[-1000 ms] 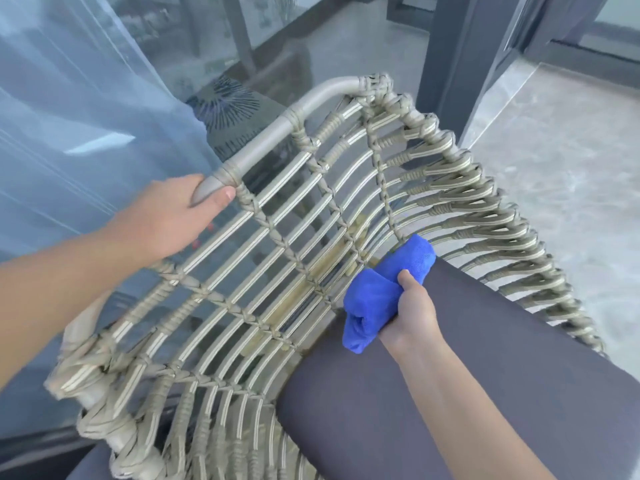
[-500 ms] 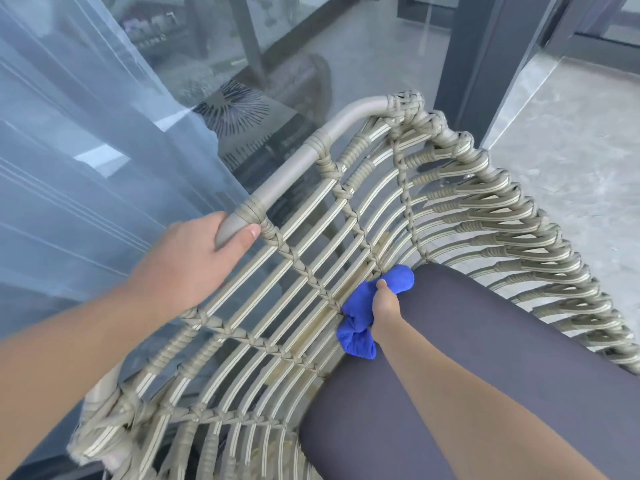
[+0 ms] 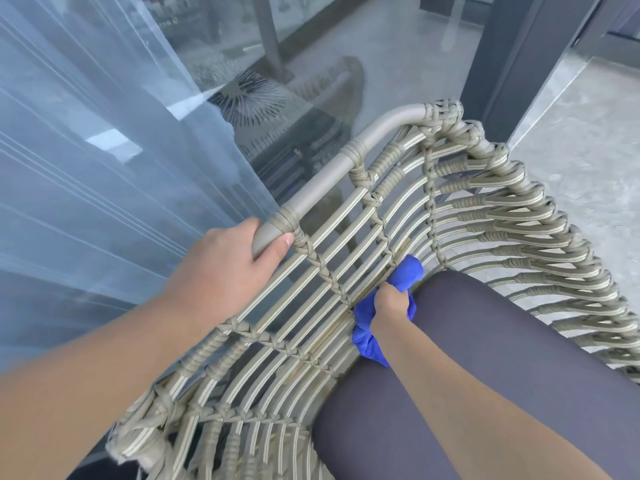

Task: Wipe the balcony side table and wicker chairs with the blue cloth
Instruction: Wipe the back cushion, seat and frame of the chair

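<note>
**Now: cloth low against the chair weave, rail gripped**

Clamped around the bare grey rail of the wicker chair, left hand: thumb wrapped under the rail's lower end, fingers curled over the far side and hidden from view. Bunched in the right hand, blue cloth, pinched in a closed fist; fingers mostly buried in the fabric, only knuckles and the back of the hand showing. Pressed against the inner face of the woven side, right where the strands meet the dark grey seat cushion.

Cloth crumpled into a rough elongated wad, long axis running from lower left to upper right, one lobe poking out above the fist toward the chair's corner, the other hanging below the wrist against the cushion edge. Middle of the cloth covered by the hand; exact area of contact with the weave not visible.

Forearms reaching in from the bottom edge, both cut off by the frame. Chair's lower left corner and right side cropped as well; legs not in view. Weave strands running diagonally, bound by knotted cross-rows.

Behind the rail, sheer pale curtain on the left, partly blurred. Beyond it, glass with murky reflections, hard to make out. Dark vertical frame post at upper right, pale stone floor beside it.
</note>
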{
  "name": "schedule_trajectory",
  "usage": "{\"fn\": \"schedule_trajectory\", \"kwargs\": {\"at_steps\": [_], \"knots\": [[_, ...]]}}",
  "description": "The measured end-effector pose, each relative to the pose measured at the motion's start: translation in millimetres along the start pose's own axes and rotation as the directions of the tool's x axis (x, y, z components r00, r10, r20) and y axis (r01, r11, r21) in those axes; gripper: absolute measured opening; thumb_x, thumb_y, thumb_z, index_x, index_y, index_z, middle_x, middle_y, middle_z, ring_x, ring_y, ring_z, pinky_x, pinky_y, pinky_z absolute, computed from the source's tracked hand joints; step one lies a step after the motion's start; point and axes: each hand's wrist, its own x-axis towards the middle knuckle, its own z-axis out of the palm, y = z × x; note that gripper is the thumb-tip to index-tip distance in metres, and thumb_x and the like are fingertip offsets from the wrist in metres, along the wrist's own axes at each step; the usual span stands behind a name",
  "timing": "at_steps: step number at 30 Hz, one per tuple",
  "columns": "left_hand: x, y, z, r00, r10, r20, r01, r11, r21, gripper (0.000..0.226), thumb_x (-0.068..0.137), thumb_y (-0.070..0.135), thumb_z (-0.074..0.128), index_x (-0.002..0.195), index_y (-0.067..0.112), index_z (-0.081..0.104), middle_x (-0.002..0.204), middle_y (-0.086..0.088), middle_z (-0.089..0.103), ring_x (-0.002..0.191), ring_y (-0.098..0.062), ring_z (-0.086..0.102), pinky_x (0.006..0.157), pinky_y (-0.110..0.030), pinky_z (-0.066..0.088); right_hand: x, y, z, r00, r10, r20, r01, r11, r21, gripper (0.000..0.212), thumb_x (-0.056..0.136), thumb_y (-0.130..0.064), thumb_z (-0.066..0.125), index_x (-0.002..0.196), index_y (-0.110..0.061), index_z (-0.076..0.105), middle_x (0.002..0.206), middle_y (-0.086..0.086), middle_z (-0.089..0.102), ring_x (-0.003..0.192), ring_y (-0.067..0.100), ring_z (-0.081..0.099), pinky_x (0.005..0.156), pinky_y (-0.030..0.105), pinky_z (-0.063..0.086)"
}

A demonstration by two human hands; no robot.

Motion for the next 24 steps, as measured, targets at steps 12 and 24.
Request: {"fn": "schedule_trajectory", "kwargs": {"at_steps": [12,24], "knots": [[-0.4,-3.7,2.6,0.994,0.080,-0.079,-0.074,0.994,0.079,0.047,0.095,0.065,0.040,0.078,0.022,0.042,0.057,-0.001,0.052,0.053,-0.021,0.053,0.052,-0.037,0.045,-61.7,-26.4,9.8,0.991,0.032,0.127,-0.045,0.994,0.100,0.030,0.101,-0.029,0.055,0.130,-0.022,0.060,0.112,0.003,0.065,0.106,0.029,0.061,0.097,0.040,0.047],[0.1,-3.9,5.4,0.994,0.070,-0.084,-0.057,0.988,0.147,0.048,0.095,0.064,0.041,0.084,0.018,0.043,0.059,-0.004,0.050,0.062,-0.038,0.057,0.056,-0.041,0.046,-163.9,-75.2,26.0,0.927,-0.056,0.372,-0.082,0.935,0.346,0.009,0.104,-0.019,0.055,0.100,-0.021,0.063,0.082,-0.001,0.061,0.078,0.023,0.059,0.071,0.030,0.048]]}}
